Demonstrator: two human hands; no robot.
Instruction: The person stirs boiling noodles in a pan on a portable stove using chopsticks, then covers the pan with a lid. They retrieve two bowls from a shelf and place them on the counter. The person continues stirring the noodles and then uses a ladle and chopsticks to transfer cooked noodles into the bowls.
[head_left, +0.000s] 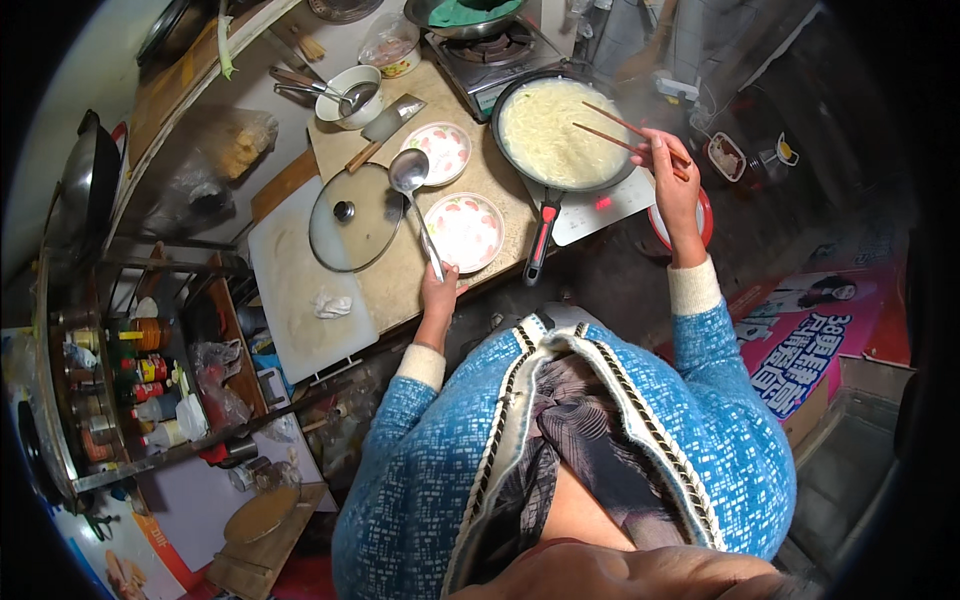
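right hand [672, 185] fingers hold chopsticks [628, 135], tips over the pan [563, 133] of noodles | left hand [438, 296] apparently closed on ladle [415, 200] handle, long axis away toward plates [463, 230]

Green-filled pot [466, 14] at top centre was cut off by the upper edge. Steam blurred the far rim of the pan [565, 130] and the tips of the chopsticks [625, 130]. Ladle [412, 190] handle end was hidden inside the left hand [438, 293]. Bottles on the rack [120, 380] at lower left were too small to tell apart. The dark fisheye border swallowed all corners of the frame.
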